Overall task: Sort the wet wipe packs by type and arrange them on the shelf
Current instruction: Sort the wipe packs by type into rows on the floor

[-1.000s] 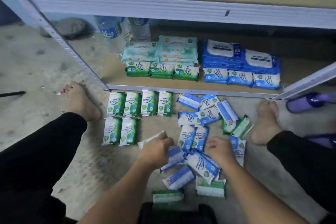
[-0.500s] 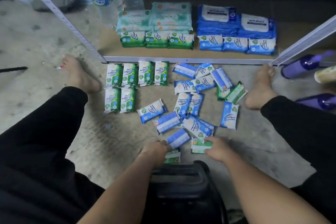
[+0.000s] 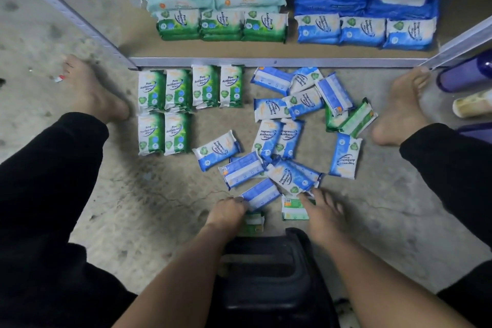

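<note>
A rough grey concrete floor (image 3: 159,208) runs up to the metal front rail of a low board shelf (image 3: 266,62). On the shelf, small green pine wipe packs (image 3: 221,24) and small blue fragrance-free wipe packs (image 3: 363,30) sit in separate rows, long axes parallel to the rail, with larger packs behind them. Just before the rail, six more green packs (image 3: 165,112) lie flat on the floor in a tidy grid, long axes pointing at the shelf, probably staged by type for lifting up together. Beside them the loose blue packs (image 3: 279,136) sprawl in an overlapping heap pointing every way, some face down, with two stray green packs (image 3: 351,117) tilted at its right edge. The left hand (image 3: 226,212) sits with fingers curled over a small green pack (image 3: 253,222), knuckles against a face-down blue pack (image 3: 261,194); whether it has actually gripped the green one I cannot tell. The right hand (image 3: 323,210) lies with fingers spread and straight on another green pack (image 3: 292,208), seemingly drawing it clear of the blue pile. Both of these packs are half covered, so their long axes are unclear. A black plastic stool (image 3: 266,269) stands between the forearms.
</note>
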{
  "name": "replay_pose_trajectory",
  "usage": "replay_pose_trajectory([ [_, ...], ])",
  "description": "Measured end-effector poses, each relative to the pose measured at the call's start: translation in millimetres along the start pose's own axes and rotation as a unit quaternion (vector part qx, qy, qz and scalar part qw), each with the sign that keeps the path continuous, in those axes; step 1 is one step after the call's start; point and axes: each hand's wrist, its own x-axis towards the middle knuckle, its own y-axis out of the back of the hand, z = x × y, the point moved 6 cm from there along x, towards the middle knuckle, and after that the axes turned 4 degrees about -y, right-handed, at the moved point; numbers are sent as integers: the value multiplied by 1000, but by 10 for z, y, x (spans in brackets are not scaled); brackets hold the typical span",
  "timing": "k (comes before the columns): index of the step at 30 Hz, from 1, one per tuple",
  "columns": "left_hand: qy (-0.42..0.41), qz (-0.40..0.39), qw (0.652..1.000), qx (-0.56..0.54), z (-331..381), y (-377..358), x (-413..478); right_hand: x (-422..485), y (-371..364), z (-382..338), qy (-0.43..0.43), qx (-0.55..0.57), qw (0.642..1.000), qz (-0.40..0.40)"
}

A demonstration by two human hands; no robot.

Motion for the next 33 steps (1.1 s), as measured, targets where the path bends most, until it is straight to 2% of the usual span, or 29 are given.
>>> replay_pose_trajectory([
  [5, 67, 113, 985, -114, -216, 318, 5, 40, 69, -56, -8, -37, 999, 34],
  [8, 82, 177, 978, -67, -255, 418, -14, 91, 71, -57, -28, -33, 999, 30],
  [12, 98, 151, 980, -85, -215, 253, -35, 139, 66, -67, -31, -41, 998, 29],
  [17, 70, 121, 989, -54, -176, 181, -5, 162, 114, -75, -22, -61, 997, 38],
  [23, 73, 95, 991, -63, -182, 229, 86, 65, 285, -87, -18, -45, 999, 4],
  [29, 64, 69, 993, -74, -174, 402, 23, -142, 577, -80, -46, 82, 994, -47],
  [33, 63, 78, 977, -191, -153, 678, -195, -345, 794, -65, -70, 268, 959, -56],
])
